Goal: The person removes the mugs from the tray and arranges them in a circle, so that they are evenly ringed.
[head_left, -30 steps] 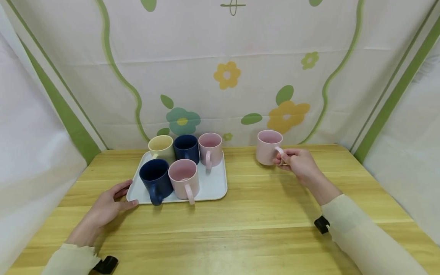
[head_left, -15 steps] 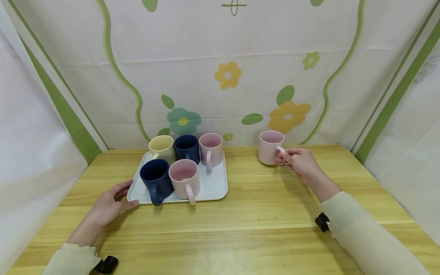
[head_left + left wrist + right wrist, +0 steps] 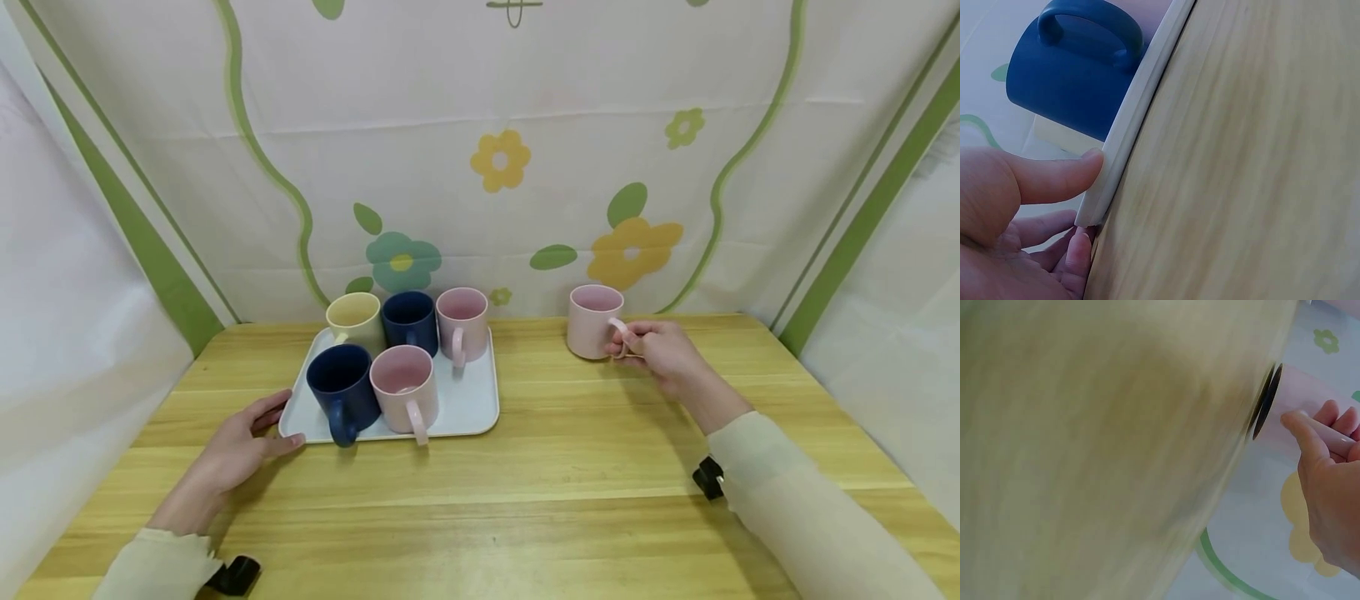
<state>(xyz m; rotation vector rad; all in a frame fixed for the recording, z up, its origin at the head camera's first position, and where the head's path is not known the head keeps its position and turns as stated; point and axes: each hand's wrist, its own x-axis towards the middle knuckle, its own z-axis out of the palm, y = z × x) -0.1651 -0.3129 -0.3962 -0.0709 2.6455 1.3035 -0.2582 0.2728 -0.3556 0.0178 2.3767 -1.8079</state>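
My right hand (image 3: 656, 354) grips the handle of a pink mug (image 3: 588, 327) at the back right of the table. In the right wrist view the pink mug (image 3: 1297, 394) is upright, its base very close over the wood, with my fingers and thumb round the handle. My left hand (image 3: 236, 446) holds the near left corner of a white tray (image 3: 468, 400). The left wrist view has the thumb on top of the rim and fingertips below the corner. The tray bears a yellow mug (image 3: 360, 329), two navy mugs (image 3: 348, 396) and two pink mugs (image 3: 408, 400).
The wooden table (image 3: 480, 517) ends at the back against a white cloth (image 3: 420, 167) printed with flowers and green lines. More white cloth hangs at the left and right sides. A gap of bare wood lies between the tray and the held mug.
The held pink mug has shifted slightly right, away from the tray, with my right hand, and stands straighter. The left hand, tray and its mugs keep their places; the head view shifts a little.
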